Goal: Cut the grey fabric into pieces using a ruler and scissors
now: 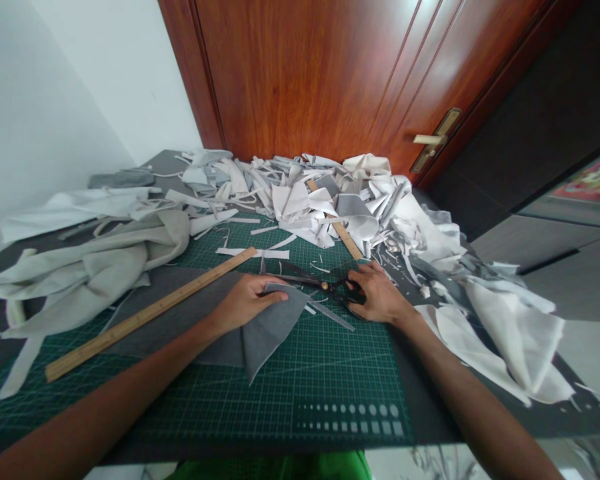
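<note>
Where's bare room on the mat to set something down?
Widest bare stretch of green cutting mat: below the grey fabric, between the left forearm and right forearm. A narrow strip lies between the wooden ruler and left forearm. Crowded: white fabric scraps by the door, and beige cloth at left.

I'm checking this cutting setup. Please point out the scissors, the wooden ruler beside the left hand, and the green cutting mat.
Scissors (325, 285): head view, on the pivot.
Wooden ruler (150, 315): head view, on its middle.
Green cutting mat (320, 373): head view, on a bare gridded area.
</note>
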A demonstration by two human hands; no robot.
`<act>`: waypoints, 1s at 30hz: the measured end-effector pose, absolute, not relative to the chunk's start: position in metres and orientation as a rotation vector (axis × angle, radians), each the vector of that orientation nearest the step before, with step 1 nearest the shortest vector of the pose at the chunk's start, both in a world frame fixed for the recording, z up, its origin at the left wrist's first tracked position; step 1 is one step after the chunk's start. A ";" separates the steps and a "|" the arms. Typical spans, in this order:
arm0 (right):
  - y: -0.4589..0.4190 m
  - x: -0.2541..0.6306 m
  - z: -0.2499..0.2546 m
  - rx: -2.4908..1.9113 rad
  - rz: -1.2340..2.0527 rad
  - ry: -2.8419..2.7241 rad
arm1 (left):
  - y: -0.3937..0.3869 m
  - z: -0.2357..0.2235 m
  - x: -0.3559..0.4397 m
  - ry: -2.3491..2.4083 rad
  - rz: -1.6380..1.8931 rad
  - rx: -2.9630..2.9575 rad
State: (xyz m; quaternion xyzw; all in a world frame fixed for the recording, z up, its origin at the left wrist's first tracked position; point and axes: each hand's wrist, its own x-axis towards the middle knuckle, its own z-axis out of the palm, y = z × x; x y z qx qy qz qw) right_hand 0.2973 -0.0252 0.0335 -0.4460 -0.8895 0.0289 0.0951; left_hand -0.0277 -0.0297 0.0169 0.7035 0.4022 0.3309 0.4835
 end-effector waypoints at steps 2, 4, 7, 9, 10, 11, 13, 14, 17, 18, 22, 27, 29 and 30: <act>-0.024 0.299 0.034 -1.324 0.066 -2.638 | -0.030 0.019 -0.028 1.033 0.854 1.759; -0.024 0.300 0.034 -1.331 0.048 -2.641 | -0.031 0.020 -0.029 1.080 0.891 1.764; -0.024 0.300 0.036 -1.337 0.045 -2.656 | -0.031 0.022 -0.030 1.120 0.914 1.750; -0.024 0.299 0.036 -1.335 0.057 -2.669 | -0.031 0.021 -0.030 1.124 0.923 1.758; -0.025 0.299 0.037 -1.332 0.062 -2.675 | -0.031 0.021 -0.030 1.116 0.932 1.765; -0.025 0.299 0.037 -1.331 0.063 -2.679 | -0.031 0.021 -0.030 1.106 0.943 1.772; -0.025 0.299 0.037 -1.334 0.060 -2.681 | -0.031 0.021 -0.029 1.089 0.962 1.778; -0.026 0.299 0.037 -1.334 0.059 -2.682 | -0.031 0.021 -0.029 1.084 0.966 1.778; -0.026 0.298 0.037 -1.335 0.059 -2.686 | -0.031 0.022 -0.029 1.065 0.956 1.777; -0.027 0.298 0.038 -1.335 0.057 -2.685 | -0.031 0.022 -0.029 1.056 0.952 1.773; -0.028 0.296 0.038 -1.326 0.063 -2.680 | -0.032 0.023 -0.029 1.037 0.942 1.751; -0.027 0.296 0.035 -1.295 0.033 -2.680 | -0.032 0.021 -0.028 1.014 0.945 1.712; -0.027 0.296 0.034 -1.288 0.014 -2.676 | -0.032 0.020 -0.028 1.007 0.947 1.699; -0.027 0.295 0.033 -1.286 0.007 -2.673 | -0.032 0.019 -0.027 1.007 0.947 1.695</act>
